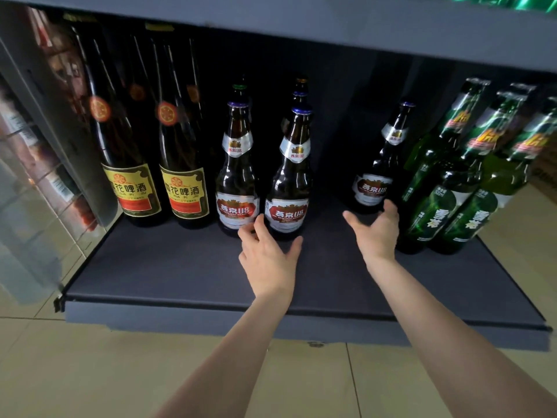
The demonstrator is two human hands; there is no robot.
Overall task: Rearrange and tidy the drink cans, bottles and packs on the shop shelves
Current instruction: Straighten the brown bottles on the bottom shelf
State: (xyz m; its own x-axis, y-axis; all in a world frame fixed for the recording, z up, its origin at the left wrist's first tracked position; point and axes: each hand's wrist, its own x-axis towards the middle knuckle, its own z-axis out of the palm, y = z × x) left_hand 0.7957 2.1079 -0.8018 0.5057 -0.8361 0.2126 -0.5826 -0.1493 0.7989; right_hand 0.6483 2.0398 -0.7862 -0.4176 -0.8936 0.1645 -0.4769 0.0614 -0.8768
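On the dark bottom shelf (180, 267) stand two tall brown bottles with yellow labels (132, 188), then brown U8 beer bottles with red-and-white labels in two short rows (238, 188) (289, 191). A lone U8 bottle (379, 173) stands further right, apart from them. Green bottles (452, 188) fill the right end. My left hand (268, 254) is open, its fingers spread just in front of the base of the second U8 row. My right hand (376, 233) is open too, fingertips at the lone U8 bottle's base, thumb pointing left.
An upper shelf board (331, 22) hangs low over the bottle tops. A grey side panel (45, 122) closes the shelf on the left, with a glass-fronted unit beyond it. Beige floor tiles (90, 372) lie below the shelf's front edge.
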